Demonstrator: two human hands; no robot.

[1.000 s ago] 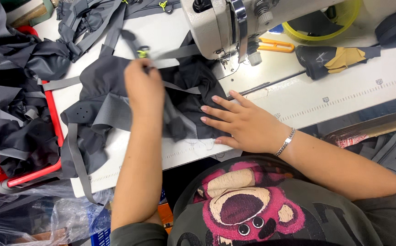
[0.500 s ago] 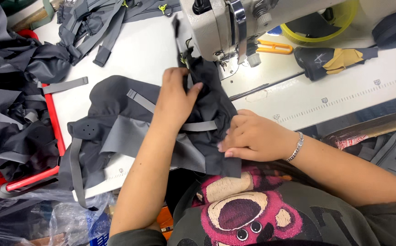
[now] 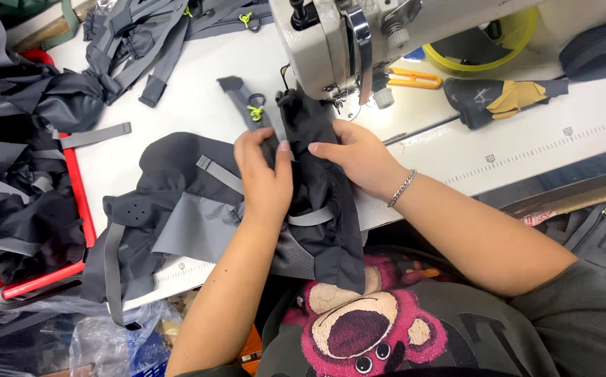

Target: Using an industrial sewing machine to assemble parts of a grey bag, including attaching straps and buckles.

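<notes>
The dark grey and black fabric bag piece with light grey straps [image 3: 198, 209] drapes over the near edge of the white sewing table [image 3: 456, 150], its lower part hanging off toward the person's lap. Open table shows to the right of the hands, as far as a black and tan glove [image 3: 505, 98]; to the left the table is crowded by a heap of dark grey fabric pieces [image 3: 17, 174] spilling over a red plastic crate [image 3: 76, 188]. The left hand [image 3: 264, 178] pinches a folded black section of the piece between thumb and fingers; the right hand [image 3: 352, 157] is closed on the same fold from the other side, just below the presser foot of the cream sewing machine [image 3: 331, 49]. The gripped fold runs lengthwise from the table's near edge up toward the needle, its narrow end under the machine head. A strap with a small yellow-green clip [image 3: 254, 112] lies beside it. Orange-handled scissors [image 3: 407, 78] rest behind the machine
</notes>
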